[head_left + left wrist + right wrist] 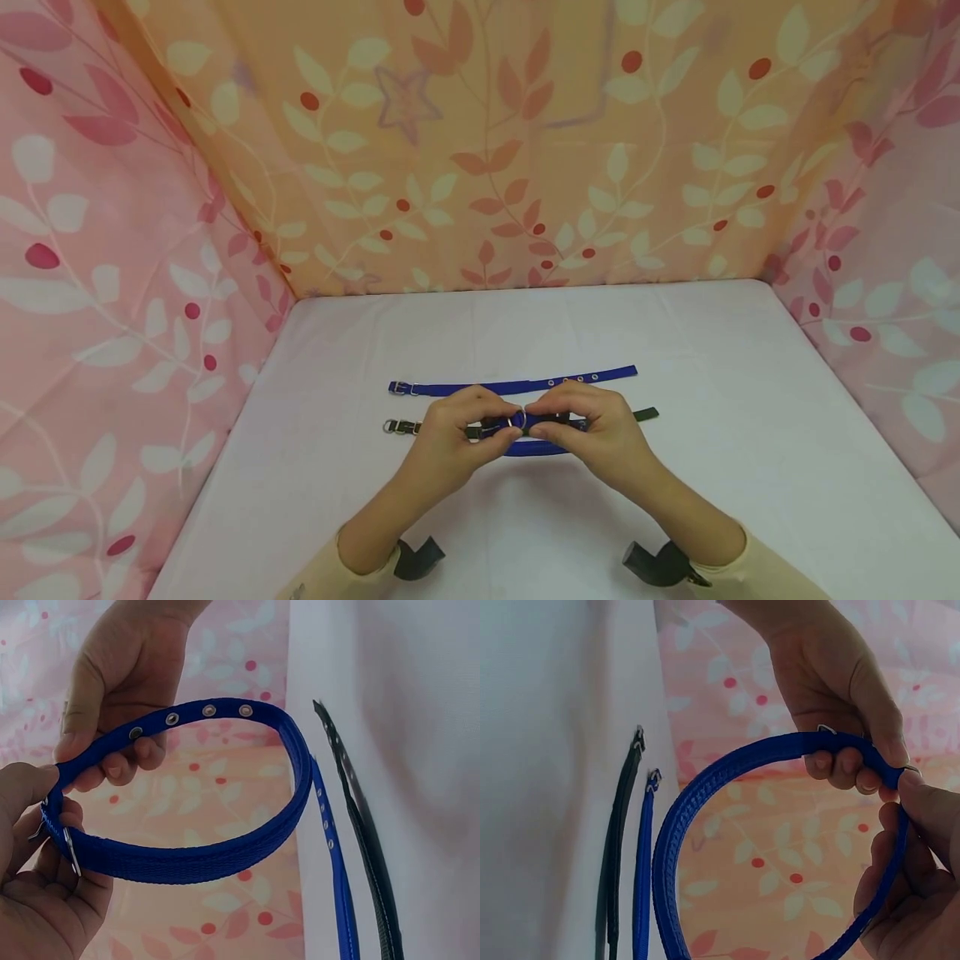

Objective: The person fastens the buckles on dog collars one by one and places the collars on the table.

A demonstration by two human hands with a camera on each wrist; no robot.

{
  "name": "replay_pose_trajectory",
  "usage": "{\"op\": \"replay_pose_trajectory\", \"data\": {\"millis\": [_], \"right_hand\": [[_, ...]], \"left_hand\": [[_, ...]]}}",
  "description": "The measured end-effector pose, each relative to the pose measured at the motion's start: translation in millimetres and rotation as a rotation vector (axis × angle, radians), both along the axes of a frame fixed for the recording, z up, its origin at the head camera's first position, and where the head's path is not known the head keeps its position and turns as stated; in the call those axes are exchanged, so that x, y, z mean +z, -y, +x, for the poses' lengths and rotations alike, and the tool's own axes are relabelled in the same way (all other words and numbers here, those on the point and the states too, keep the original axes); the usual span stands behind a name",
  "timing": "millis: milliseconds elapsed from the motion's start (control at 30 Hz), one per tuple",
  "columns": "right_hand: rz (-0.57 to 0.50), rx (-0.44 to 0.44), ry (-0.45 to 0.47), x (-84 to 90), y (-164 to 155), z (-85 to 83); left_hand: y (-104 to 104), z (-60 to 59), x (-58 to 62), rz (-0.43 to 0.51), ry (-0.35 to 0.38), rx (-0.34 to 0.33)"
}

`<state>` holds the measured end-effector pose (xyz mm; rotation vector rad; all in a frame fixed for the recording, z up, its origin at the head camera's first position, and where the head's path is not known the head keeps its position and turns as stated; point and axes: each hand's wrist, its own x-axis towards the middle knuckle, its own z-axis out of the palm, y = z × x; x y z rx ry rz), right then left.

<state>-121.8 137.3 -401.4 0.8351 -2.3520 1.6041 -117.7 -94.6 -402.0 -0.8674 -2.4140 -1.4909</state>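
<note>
A blue webbing collar [187, 862] with metal eyelets is bent into a loop between both hands, above the table. Its metal buckle [71, 851] end is held by my left hand [457, 429], thumb and fingers pinching it. My right hand [603, 425] pinches the eyelet end, close against the left fingertips, where the two ends meet. In the right wrist view, a metal keeper [826, 729] shows on the strap by the left fingers. How far the strap passes through the buckle is hidden by the fingers.
A second blue collar [480, 389] lies stretched out on the white table [337, 350] beyond the hands. A dark green collar [647, 414] lies parallel, nearer and partly behind the hands. Patterned cloth walls [487, 167] enclose the table at the back and sides.
</note>
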Motion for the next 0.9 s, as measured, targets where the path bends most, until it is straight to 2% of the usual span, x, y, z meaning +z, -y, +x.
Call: {"op": "replay_pose_trajectory", "data": {"millis": [267, 433, 633, 767, 900], "right_hand": [[-0.028, 0.013, -0.047, -0.6, 3.7, 1.5], [-0.016, -0.010, -0.065, -0.3, 5.7, 3.5], [-0.009, -0.068, 0.010, -0.4, 7.1, 4.1], [-0.008, -0.020, -0.033, -1.2, 6.9, 2.3], [0.043, 0.036, -0.090, 0.0, 2.7, 0.5]], "left_hand": [[-0.1, -0.2, 0.5, -0.005, 0.014, -0.005], [-1.0, -0.3, -0.5, -0.024, 0.027, 0.004], [-1.7, -0.9, -1.2, 0.013, 0.041, 0.003], [-1.5, -2.3, -4.1, 0.041, 0.052, 0.013], [-0.7, -3.6, -5.7, 0.060, 0.087, 0.050]]}}
